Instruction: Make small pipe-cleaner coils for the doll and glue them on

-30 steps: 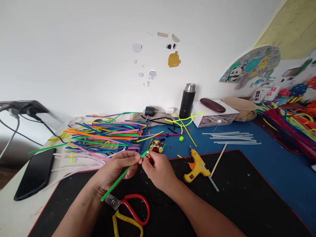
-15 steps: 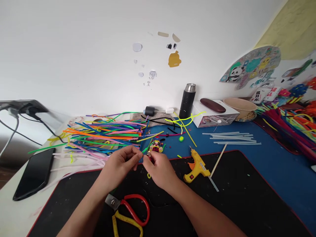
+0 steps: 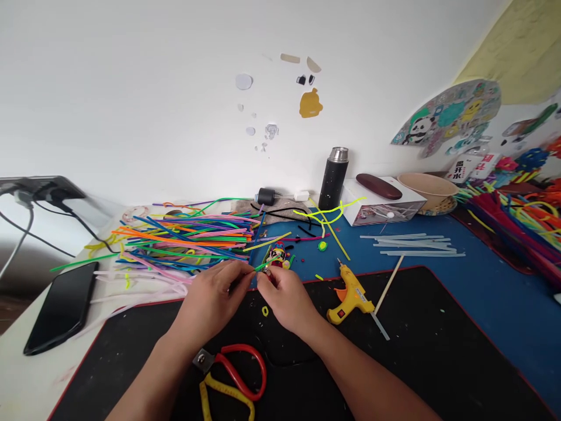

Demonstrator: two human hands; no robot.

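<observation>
My left hand (image 3: pixel 214 298) is closed, its thumb and fingers pinching a green pipe cleaner (image 3: pixel 262 266) whose end points toward my right hand. My right hand (image 3: pixel 287 298) is curled around a small red thing with a metal top (image 3: pixel 268 272); most of it is hidden by the fingers. The two hands nearly meet over the back edge of the black mat. Just behind them stands a small colourful figure (image 3: pixel 277 252) with a painted face. A tiny yellow ring (image 3: pixel 265 311) lies on the mat beneath my right hand.
Scissors (image 3: pixel 239 374) with red and yellow handles lie in front. A yellow glue gun (image 3: pixel 350 298) rests on the right, near glue sticks (image 3: pixel 416 244). Many pipe cleaners (image 3: pixel 188 240) and a phone (image 3: pixel 61 307) are on the left. A black flask (image 3: pixel 333 178) stands behind.
My left fingers have shifted their grip, and more of the green pipe cleaner shows between the hands. My right hand has moved slightly right. The view has shifted a little.
</observation>
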